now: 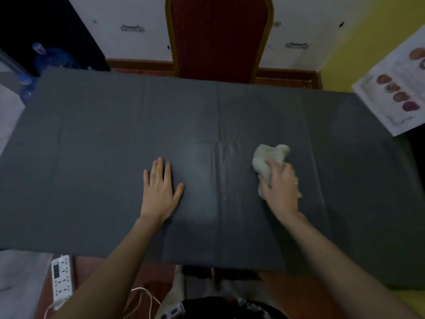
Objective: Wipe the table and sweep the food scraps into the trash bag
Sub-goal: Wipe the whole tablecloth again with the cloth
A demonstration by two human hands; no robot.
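Observation:
A grey cloth-covered table (115, 134) fills the middle of the view. My right hand (281, 187) presses a crumpled off-white rag (268, 157) onto the table right of centre, fingers closed around it. My left hand (161, 187) lies flat on the table left of centre, palm down, fingers slightly spread, holding nothing. I see no food scraps and no trash bag in this view.
A red upholstered chair (218, 35) stands at the table's far side. A printed sheet with food pictures (395, 88) overhangs the far right corner. Blue water bottles (53, 58) stand on the floor at the far left. A white power strip (61, 282) lies on the floor at the near left.

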